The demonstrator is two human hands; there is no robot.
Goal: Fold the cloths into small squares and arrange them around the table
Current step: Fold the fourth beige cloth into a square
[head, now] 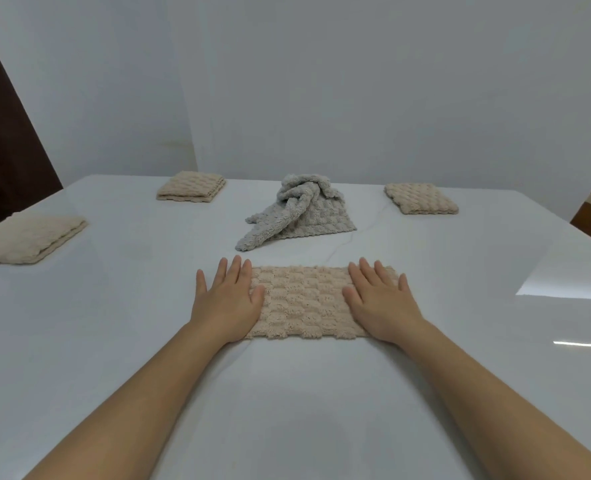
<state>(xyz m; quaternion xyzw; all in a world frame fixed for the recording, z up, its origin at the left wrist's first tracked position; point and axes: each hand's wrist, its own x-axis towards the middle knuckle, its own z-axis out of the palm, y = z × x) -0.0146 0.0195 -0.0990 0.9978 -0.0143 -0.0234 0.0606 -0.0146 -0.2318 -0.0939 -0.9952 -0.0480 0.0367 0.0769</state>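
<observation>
Left hand: flat and palm down on the left end of the beige strip, fingers straight and a bit spread. We're gripping nothing, just pressing, and the outer fingers hang off onto the table.
Right hand: same deal on the right end, flat with straight fingers, holding nothing.
Beige strip: the one we're working on. It's a fluffy long rectangle lying flat on the near middle of the table right in front of us, long side running left to right, under both our palms.
Grey cloth: just beyond the strip, mid-table. It's bunched and twisted at the top, with a flatter bit spreading toward us, so not folded. It isn't touching the strip.
Back-left square: folded beige cloth near the far edge, left of the grey one.
Back-right square: another folded beige one near the far edge, on the right.
Left-side square: a third folded beige one at the table's left edge, partly cut off by our view.
Table: white and glossy, with faint veins.
Background: plain pale wall, dark brown panel on the left.
</observation>
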